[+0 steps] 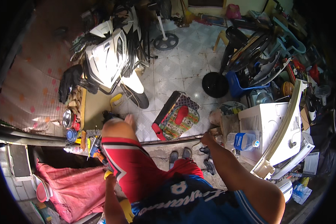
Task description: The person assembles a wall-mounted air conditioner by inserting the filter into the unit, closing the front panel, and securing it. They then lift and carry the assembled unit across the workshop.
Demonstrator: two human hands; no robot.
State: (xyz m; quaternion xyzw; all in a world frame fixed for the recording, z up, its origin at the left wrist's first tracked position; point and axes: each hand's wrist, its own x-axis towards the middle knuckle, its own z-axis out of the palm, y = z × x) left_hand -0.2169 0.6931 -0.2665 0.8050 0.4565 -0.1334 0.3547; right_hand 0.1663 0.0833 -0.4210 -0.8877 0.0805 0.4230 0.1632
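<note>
I stand with my left knee raised in red shorts, and my bare left foot (129,121) rests on the tiled floor. My left hand (108,174) is low beside that thigh and mostly hidden by it. Something yellow shows at the hand, close to a cluster of hand tools (94,146). My right hand (207,139) reaches forward to the edge of a concrete step, at the end of a thin dark rod (168,140). Its fingers are too small to make out. A clear water bottle with a blue label (244,141) lies just right of that hand.
A white scooter (112,59) is parked ahead on the left. A patterned mat with a red sandal (181,115) lies on the tiles. A white appliance casing (267,125) and long white panels (287,127) are stacked at right amid clutter. A pink sack (72,186) sits lower left.
</note>
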